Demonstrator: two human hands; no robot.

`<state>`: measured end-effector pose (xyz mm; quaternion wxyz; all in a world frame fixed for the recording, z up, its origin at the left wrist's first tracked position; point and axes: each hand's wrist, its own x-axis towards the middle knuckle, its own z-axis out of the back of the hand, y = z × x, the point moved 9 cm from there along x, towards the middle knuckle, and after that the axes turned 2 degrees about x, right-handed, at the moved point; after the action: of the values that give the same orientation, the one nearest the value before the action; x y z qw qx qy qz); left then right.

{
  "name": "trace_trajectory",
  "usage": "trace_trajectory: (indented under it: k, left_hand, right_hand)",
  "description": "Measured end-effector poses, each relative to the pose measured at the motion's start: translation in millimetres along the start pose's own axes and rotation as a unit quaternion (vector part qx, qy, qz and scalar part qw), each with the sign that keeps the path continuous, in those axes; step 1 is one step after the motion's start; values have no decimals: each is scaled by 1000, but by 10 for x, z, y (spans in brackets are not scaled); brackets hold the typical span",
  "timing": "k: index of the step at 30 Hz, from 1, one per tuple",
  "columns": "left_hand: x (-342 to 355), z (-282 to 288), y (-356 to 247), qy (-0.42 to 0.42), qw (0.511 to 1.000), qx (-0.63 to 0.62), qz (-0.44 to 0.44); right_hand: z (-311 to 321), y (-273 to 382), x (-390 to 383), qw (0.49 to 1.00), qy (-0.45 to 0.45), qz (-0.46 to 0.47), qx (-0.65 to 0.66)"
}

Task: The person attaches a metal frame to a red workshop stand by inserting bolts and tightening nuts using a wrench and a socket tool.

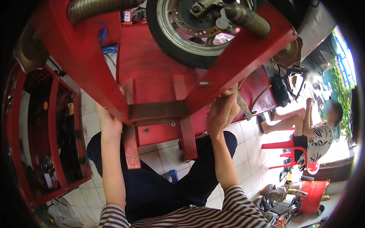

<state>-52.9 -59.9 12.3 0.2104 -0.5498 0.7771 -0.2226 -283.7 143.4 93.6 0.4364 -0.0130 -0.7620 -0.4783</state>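
Both hands were raised to the red lift frame [152, 79].
The left hand [109, 121] was half hidden behind its bar, grip indiscernible; the right hand [222, 110] was closed on a grey metal tool [243, 106].

Motorcycle lift stand [159, 64]: red paint, worn and scuffed to dull brown at the cross-brace [157, 111]. Tyre [171, 45] black; brake disc [190, 22] silver-grey with small drilled holes. Exhaust pipe [247, 19] was tarnished olive-brown. Tool rack [42, 125] red, dark inside. Floor tiles [247, 144] white with grey grout lines. Shorts [152, 182] dark navy; shirt [213, 216] striped dark and white. Plastic chair [281, 146] red. Seated person's top [319, 138] was white with black pattern. Coiled hose [102, 36] blue.
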Motion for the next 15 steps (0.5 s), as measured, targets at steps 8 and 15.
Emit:
trace_trajectory:
  k: [8,15]
  left_hand:
    - [63,85,-156,83,995,47,-44]
    - [101,460,-261,-40,990,132,-26]
  right_hand:
    - [165,211,152,975,56,94,-194]
    - [1046,27,409,917,-1,-26,-399]
